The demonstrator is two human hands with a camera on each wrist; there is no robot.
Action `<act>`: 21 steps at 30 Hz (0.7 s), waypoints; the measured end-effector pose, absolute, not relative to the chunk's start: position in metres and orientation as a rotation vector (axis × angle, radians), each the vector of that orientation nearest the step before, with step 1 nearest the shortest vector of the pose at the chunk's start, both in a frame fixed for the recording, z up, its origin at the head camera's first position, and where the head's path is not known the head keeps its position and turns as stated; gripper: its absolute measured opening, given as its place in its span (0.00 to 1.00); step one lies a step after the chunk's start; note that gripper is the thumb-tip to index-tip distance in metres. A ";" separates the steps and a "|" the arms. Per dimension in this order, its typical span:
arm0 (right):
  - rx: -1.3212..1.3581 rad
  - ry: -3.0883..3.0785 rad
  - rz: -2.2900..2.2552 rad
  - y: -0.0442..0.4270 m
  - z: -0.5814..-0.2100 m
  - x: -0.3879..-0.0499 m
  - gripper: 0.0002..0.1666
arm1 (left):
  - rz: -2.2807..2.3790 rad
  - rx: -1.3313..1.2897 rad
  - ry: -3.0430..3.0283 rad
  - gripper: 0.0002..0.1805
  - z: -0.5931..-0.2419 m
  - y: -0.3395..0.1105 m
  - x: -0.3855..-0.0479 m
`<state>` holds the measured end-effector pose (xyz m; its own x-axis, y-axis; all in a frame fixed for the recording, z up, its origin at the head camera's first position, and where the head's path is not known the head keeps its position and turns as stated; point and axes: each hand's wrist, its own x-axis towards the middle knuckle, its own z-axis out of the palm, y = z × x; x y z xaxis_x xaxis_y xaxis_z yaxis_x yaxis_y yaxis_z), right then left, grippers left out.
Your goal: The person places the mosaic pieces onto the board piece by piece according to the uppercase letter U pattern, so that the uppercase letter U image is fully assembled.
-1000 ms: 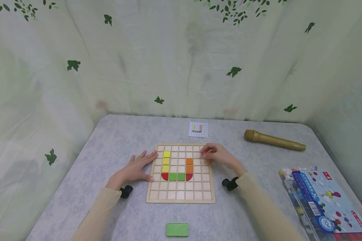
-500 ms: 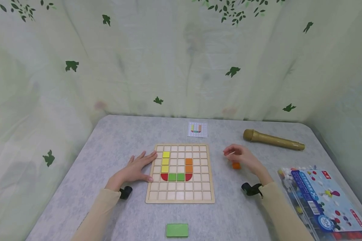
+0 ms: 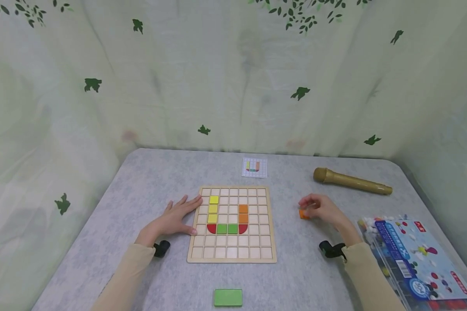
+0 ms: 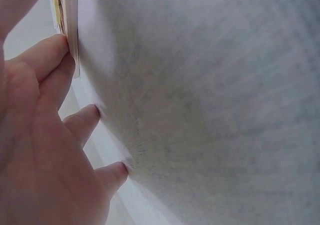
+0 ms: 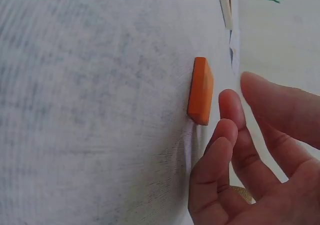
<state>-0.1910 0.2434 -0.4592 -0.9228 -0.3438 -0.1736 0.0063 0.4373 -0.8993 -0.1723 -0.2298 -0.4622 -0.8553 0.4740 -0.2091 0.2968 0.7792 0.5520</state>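
Observation:
A wooden grid board [image 3: 231,261] lies on the table, bearing yellow tiles [image 3: 213,209], red rounded tiles [image 3: 211,229], green tiles [image 3: 227,229] and orange tiles [image 3: 243,208] in a U shape. My left hand [image 3: 177,218] spreads its fingers along the board's left edge; in the left wrist view, fingertips [image 4: 59,44] touch the rim. To the right of the board lies a loose orange tile [image 5: 201,92]. Over it hovers my right hand [image 3: 323,209], fingers bent loosely. The right wrist view shows a gap between the fingers and that tile.
A pattern card [image 3: 254,167] lies behind the board. A gold microphone-shaped object [image 3: 354,181] is at the back right. A clear box with a blue label [image 3: 424,259] occupies the right side. Near the front lies a green block [image 3: 228,298].
My right hand has left the board's right edge, moved right and come down by the loose orange tile, which was hidden at first. The left hand stays put.

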 end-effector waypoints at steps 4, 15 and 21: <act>-0.283 2.435 -1.372 0.240 -0.462 -0.192 0.16 | 0.745 0.588 2.627 0.58 -0.462 -0.230 -0.172; -0.309 2.565 -1.262 0.231 -0.463 -0.193 0.17 | 0.753 0.602 2.630 0.57 -0.461 -0.230 -0.171; -0.319 2.517 -1.297 0.224 -0.461 -0.193 0.12 | 0.748 0.604 2.629 0.57 -0.461 -0.231 -0.171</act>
